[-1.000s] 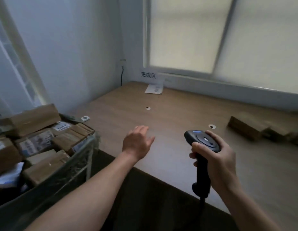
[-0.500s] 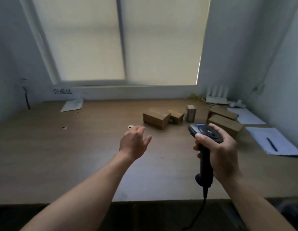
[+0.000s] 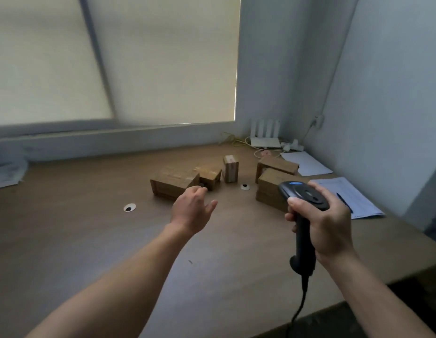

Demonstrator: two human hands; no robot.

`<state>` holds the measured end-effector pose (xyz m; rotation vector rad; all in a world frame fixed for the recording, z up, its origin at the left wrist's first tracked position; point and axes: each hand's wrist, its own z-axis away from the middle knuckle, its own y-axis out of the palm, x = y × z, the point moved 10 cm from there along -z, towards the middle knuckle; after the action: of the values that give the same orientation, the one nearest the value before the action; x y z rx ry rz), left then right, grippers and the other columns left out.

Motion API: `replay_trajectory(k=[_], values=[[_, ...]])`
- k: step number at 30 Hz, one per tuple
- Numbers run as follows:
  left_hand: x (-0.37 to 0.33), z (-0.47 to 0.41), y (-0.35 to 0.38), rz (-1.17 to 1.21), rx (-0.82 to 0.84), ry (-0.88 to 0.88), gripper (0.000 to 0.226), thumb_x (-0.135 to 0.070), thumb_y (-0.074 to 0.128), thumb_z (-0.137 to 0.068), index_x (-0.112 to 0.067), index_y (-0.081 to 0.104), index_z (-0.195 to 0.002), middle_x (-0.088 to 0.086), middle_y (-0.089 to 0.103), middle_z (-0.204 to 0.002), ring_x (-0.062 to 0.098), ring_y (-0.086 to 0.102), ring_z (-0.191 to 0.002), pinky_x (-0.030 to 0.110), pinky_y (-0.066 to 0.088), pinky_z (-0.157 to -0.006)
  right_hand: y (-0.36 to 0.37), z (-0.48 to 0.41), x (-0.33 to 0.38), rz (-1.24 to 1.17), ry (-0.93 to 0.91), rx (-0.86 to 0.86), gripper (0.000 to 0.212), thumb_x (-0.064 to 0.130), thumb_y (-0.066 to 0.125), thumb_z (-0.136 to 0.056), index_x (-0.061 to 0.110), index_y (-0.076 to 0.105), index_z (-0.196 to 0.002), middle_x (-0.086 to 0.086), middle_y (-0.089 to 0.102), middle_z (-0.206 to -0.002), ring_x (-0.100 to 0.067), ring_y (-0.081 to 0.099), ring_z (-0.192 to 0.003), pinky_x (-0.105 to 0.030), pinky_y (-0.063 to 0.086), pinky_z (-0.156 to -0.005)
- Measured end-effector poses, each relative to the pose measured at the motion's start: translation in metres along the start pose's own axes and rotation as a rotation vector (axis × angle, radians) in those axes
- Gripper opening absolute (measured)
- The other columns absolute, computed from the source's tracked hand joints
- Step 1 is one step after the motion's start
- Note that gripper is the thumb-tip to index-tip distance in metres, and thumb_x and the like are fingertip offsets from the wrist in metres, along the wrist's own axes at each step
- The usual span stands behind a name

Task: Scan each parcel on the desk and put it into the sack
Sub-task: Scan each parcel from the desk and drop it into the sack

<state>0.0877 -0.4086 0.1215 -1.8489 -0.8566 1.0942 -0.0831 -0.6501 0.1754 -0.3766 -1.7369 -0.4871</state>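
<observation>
**Scanner (image 3: 302, 195) at the ready on the window worktop (image 3: 90, 252)**

My right hand (image 3: 331, 225) is wrapped around the scanner's black handle, thumb along its side, with the cable (image 3: 300, 308) hanging past the near edge of the worktop. That edge cuts diagonally across the lower right, and the back edge meets the wall under the blind (image 3: 151, 57). A broad stretch of wood lies between the near edge and the parcels.

My left hand (image 3: 191, 211) hovers with its fingers loose and spread, holding nothing. Its fingertips are just in front of the largest parcel (image 3: 171, 184), and I cannot tell whether they touch it. A smaller parcel (image 3: 209, 175) sits against that one, and an upright parcel (image 3: 230, 168) stands just beside it. Two more lie to the right: the far right parcel (image 3: 276, 165) and the near right parcel (image 3: 266, 191), which is partly behind the scanner head.

Papers (image 3: 358, 203) with a pen (image 3: 343, 200) lie near the right edge. A white router (image 3: 265, 136) stands in the back corner.
</observation>
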Motion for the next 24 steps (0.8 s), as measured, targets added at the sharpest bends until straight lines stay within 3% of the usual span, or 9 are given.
replay_trajectory(k=[2, 5, 8, 12, 20, 24], values=[[0.001, -0.034, 0.017, 0.006, 0.023, 0.021, 0.055, -0.049, 0.054, -0.099, -0.015, 0.054, -0.142, 0.005, 0.056, -0.144, 0.022, 0.053, -0.13, 0.036, 0.049, -0.1, 0.003, -0.026, -0.01, 0.012, 0.007, -0.045, 0.055, 0.009, 0.079, -0.082, 0.017, 0.058, -0.132, -0.013, 0.071, -0.089, -0.03, 0.066, -0.068, -0.042, 0.048, -0.059], [-0.002, -0.076, 0.039, 0.021, 0.062, 0.051, 0.053, -0.047, 0.055, -0.099, -0.013, 0.054, -0.141, 0.006, 0.056, -0.143, 0.024, 0.053, -0.129, 0.038, 0.048, -0.1, 0.007, -0.061, -0.023, 0.049, 0.01, -0.096, 0.046, 0.009, 0.08, -0.08, 0.021, 0.063, -0.121, -0.011, 0.072, -0.086, -0.031, 0.066, -0.066, -0.041, 0.048, -0.058], [-0.008, -0.112, 0.059, 0.041, 0.085, 0.091, 0.052, -0.047, 0.055, -0.099, -0.014, 0.055, -0.139, 0.006, 0.057, -0.141, 0.023, 0.054, -0.127, 0.039, 0.049, -0.099, 0.014, -0.089, -0.03, 0.061, 0.009, -0.115, 0.036, 0.018, 0.081, -0.071, 0.02, 0.069, -0.105, -0.009, 0.071, -0.08, -0.031, 0.065, -0.064, -0.04, 0.047, -0.055], [-0.016, -0.146, 0.083, 0.046, 0.115, 0.124, 0.05, -0.045, 0.055, -0.1, -0.014, 0.055, -0.139, 0.004, 0.058, -0.139, 0.021, 0.055, -0.125, 0.035, 0.048, -0.098, 0.017, -0.121, -0.04, 0.083, 0.018, -0.116, 0.021, 0.006, 0.077, -0.083, 0.013, 0.07, -0.102, -0.011, 0.07, -0.08, -0.033, 0.063, -0.066, -0.041, 0.047, -0.056], [-0.035, -0.173, 0.123, 0.035, 0.165, 0.1, 0.053, -0.048, 0.055, -0.099, -0.015, 0.054, -0.141, 0.004, 0.058, -0.139, 0.021, 0.056, -0.126, 0.038, 0.053, -0.099, 0.0, -0.165, -0.052, 0.13, 0.03, -0.104, 0.019, 0.019, 0.08, -0.08, 0.023, 0.071, -0.096, -0.013, 0.072, -0.084, -0.03, 0.068, -0.067, -0.042, 0.052, -0.059], [-0.045, -0.173, 0.125, 0.024, 0.157, 0.059, 0.05, -0.046, 0.055, -0.099, -0.014, 0.056, -0.138, 0.003, 0.06, -0.135, 0.019, 0.058, -0.12, 0.034, 0.053, -0.093, -0.014, -0.18, -0.06, 0.127, 0.07, -0.068, 0.043, 0.032, 0.078, -0.069, 0.027, 0.067, -0.111, -0.01, 0.074, -0.091, -0.032, 0.07, -0.072, -0.044, 0.055, -0.061]])
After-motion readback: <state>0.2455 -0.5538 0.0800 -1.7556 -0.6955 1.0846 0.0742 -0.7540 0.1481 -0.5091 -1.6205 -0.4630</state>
